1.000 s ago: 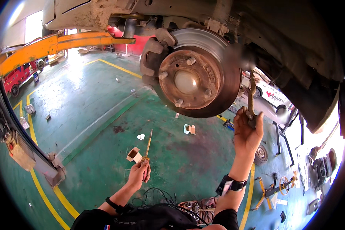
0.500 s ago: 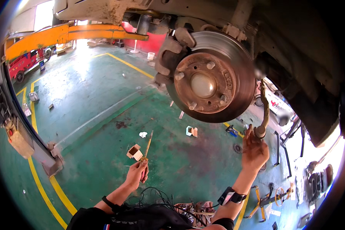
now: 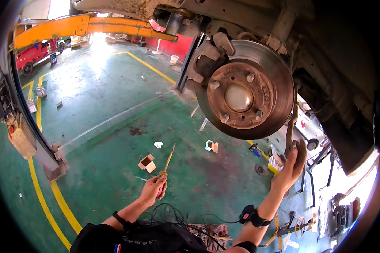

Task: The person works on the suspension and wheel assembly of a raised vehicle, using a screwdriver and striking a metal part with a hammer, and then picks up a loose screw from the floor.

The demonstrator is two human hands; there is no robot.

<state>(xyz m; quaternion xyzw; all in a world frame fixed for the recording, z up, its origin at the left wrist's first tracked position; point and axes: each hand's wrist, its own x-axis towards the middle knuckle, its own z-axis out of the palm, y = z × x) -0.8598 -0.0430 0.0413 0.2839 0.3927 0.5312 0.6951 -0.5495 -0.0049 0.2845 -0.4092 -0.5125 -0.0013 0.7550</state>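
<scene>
My left hand (image 3: 153,188) is closed round the handle of a screwdriver (image 3: 170,157), its long rusty shaft pointing up over the floor. On the right, my right hand (image 3: 291,166) grips the lower end of a rusty, bent tie rod end (image 3: 290,133), which comes down from behind the brake disc. My fingers partly cover that end. Above and between my hands is the bare brake disc (image 3: 283,92) with its rusty hub (image 3: 223,90) and wheel studs. A brake caliper (image 3: 202,63) sits at the disc's upper left.
An orange lift arm (image 3: 55,31) reaches in at the upper left beside the lift post (image 3: 33,139). An opened brown box (image 3: 147,163) and a small green-white box (image 3: 211,146) lie on the green floor. A yellow-framed stand (image 3: 278,234) is at the lower right.
My right hand has shifted up and right, its fingers now wrapped round the tie rod end's lower part. The view has turned slightly; the left hand still holds the screwdriver.
</scene>
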